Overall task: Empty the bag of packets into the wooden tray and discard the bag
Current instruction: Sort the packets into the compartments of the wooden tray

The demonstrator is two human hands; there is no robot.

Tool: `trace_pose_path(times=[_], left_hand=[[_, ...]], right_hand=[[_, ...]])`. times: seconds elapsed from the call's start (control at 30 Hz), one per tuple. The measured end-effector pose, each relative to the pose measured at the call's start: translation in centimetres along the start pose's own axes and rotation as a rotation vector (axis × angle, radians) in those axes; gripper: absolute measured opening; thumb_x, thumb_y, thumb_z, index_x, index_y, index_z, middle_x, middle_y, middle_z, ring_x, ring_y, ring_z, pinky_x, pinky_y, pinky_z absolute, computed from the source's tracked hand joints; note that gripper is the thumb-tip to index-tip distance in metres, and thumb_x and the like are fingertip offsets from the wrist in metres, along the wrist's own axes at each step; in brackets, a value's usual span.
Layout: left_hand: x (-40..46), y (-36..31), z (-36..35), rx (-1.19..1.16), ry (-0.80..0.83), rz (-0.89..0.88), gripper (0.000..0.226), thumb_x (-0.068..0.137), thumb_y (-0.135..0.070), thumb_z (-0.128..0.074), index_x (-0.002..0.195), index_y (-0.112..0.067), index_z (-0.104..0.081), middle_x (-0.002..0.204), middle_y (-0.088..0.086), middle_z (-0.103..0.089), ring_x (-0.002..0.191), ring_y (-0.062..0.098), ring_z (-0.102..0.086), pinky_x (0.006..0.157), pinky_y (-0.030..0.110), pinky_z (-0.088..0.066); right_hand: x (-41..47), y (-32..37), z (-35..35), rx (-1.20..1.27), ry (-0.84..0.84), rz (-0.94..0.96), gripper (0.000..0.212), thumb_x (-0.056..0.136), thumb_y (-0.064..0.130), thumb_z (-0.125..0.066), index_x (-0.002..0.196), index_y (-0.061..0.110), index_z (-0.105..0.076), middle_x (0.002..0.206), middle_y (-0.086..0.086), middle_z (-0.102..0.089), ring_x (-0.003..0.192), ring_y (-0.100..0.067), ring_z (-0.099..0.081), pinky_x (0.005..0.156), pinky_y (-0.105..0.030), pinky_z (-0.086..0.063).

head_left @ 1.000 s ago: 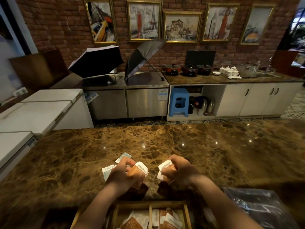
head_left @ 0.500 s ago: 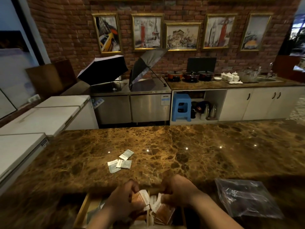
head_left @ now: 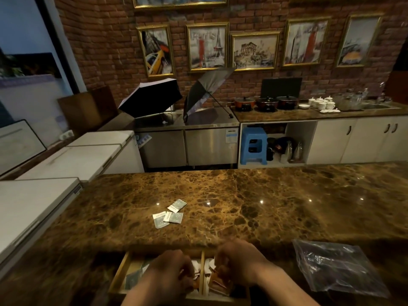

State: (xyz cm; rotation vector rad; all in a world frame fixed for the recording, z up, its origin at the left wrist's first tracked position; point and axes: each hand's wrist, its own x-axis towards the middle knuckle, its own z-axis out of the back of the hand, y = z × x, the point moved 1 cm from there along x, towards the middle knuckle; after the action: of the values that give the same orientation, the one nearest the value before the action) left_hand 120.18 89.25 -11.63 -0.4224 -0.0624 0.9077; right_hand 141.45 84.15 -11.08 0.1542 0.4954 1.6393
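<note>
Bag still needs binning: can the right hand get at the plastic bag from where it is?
Probably yes: the plastic bag lies flat on the counter beside the right hand, nothing between them, though that hand is busy in the wooden tray.

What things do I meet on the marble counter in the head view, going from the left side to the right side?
wooden tray with the left hand in it → loose pale packets, farther back → right hand → clear plastic bag.

Both hands point(head_left: 199, 270) in wooden tray point(head_left: 120, 271), bag point(head_left: 337, 267) right
</note>
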Motion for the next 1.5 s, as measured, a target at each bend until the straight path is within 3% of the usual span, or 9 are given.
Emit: trace_pose_path(times=[0.17, 0.37, 0.57, 0.73, 0.97, 1.1, 1.27, 1.4, 1.5], left_hand=[[1.0, 1.3, 0.7, -0.068, -0.077, 0.096, 0.013, 0.087, -0.051, -0.061, 0.093, -0.04, -0.064, 0.108, -0.016, -0.069, 0.103, 0.008, -0.063, 0.084, 0.028, -0.047], [4.0, 6.5, 2.3, -0.201, -0.247, 0.195, 0.005, 0.086, -0.049, -0.064, 0.088, -0.046, -0.061, 0.101, -0.017, -0.073, 0.096, 0.005, -0.067, 0.088, 0.031, -0.052], [8.4, 12.9, 3.4, -0.163, -0.225, 0.264, 0.03, 0.087, -0.049, -0.062, 0.114, -0.037, -0.066, 0.121, -0.01, -0.066, 0.111, 0.015, -0.061, 0.094, 0.027, -0.047], [11.7, 16.9, 3.1, 0.034, -0.052, 0.16, 0.051, 0.094, -0.049, -0.052, 0.144, -0.039, -0.046, 0.142, -0.01, -0.048, 0.131, 0.015, -0.043, 0.106, 0.033, -0.036], [13.3, 19.3, 2.7, 0.127, -0.038, 0.049, 0.037, 0.094, -0.054, -0.05, 0.128, -0.042, -0.057, 0.146, -0.014, -0.044, 0.138, 0.014, -0.035, 0.106, 0.035, -0.03], [13.6, 20.2, 3.3, 0.109, -0.108, 0.022, 0.025, 0.084, -0.049, -0.065, 0.102, -0.032, -0.061, 0.122, -0.017, -0.058, 0.122, 0.013, -0.048, 0.097, 0.033, -0.033], [13.9, 20.3, 4.0, -0.058, -0.166, 0.091, 0.039, 0.074, -0.036, -0.079, 0.093, -0.034, -0.045, 0.099, -0.017, -0.054, 0.099, 0.01, -0.052, 0.083, 0.029, -0.037], [13.9, 21.7, 4.7, -0.401, -0.237, 0.187, 0.049, 0.07, -0.004, -0.08, 0.088, -0.032, -0.044, 0.089, -0.011, -0.063, 0.079, 0.003, -0.059, 0.065, 0.023, -0.045], [13.6, 22.5, 5.4, -0.529, -0.264, 0.219, 0.047, 0.071, 0.004, -0.077, 0.091, -0.03, -0.05, 0.081, -0.008, -0.068, 0.07, -0.003, -0.062, 0.062, 0.015, -0.047]], right_hand=[[1.4, 0.3, -0.1, -0.032, -0.081, -0.045, 0.02, 0.095, 0.039, -0.058, 0.111, 0.029, -0.066, 0.117, 0.002, -0.064, 0.11, -0.019, -0.059, 0.094, -0.035, -0.049], [4.6, 0.9, 0.8, 0.057, -0.162, -0.053, 0.021, 0.092, 0.038, -0.058, 0.109, 0.031, -0.069, 0.107, 0.01, -0.068, 0.096, -0.007, -0.062, 0.086, -0.026, -0.052], [11.0, 3.0, 1.2, 0.024, -0.168, -0.136, 0.025, 0.093, 0.035, -0.063, 0.118, 0.037, -0.064, 0.122, 0.009, -0.061, 0.111, -0.011, -0.058, 0.094, -0.027, -0.05], [17.3, 4.8, -1.2, -0.072, -0.126, -0.118, 0.037, 0.099, 0.041, -0.05, 0.135, 0.035, -0.057, 0.131, -0.001, -0.052, 0.123, -0.023, -0.051, 0.102, -0.037, -0.045], [22.2, 4.8, -4.4, -0.193, -0.085, -0.104, 0.037, 0.1, 0.042, -0.046, 0.135, 0.034, -0.055, 0.141, 0.0, -0.046, 0.129, -0.026, -0.041, 0.104, -0.043, -0.04], [23.1, 4.6, -4.4, -0.189, -0.165, -0.099, 0.021, 0.096, 0.032, -0.055, 0.115, 0.025, -0.062, 0.128, 0.002, -0.058, 0.119, -0.023, -0.05, 0.096, -0.038, -0.043], [23.7, 4.3, -3.7, 0.018, -0.239, -0.157, 0.022, 0.09, 0.028, -0.063, 0.11, 0.025, -0.054, 0.111, 0.004, -0.063, 0.1, -0.02, -0.059, 0.085, -0.034, -0.047], [24.7, 3.8, -1.6, 0.16, -0.12, -0.232, 0.014, 0.088, 0.021, -0.07, 0.101, 0.026, -0.066, 0.103, 0.004, -0.069, 0.094, -0.013, -0.063, 0.09, -0.033, -0.053], [26.5, 3.9, 0.3, 0.096, -0.124, -0.215, 0.007, 0.091, 0.027, -0.066, 0.098, 0.025, -0.065, 0.115, -0.001, -0.059, 0.109, -0.018, -0.055, 0.1, -0.034, -0.047]])
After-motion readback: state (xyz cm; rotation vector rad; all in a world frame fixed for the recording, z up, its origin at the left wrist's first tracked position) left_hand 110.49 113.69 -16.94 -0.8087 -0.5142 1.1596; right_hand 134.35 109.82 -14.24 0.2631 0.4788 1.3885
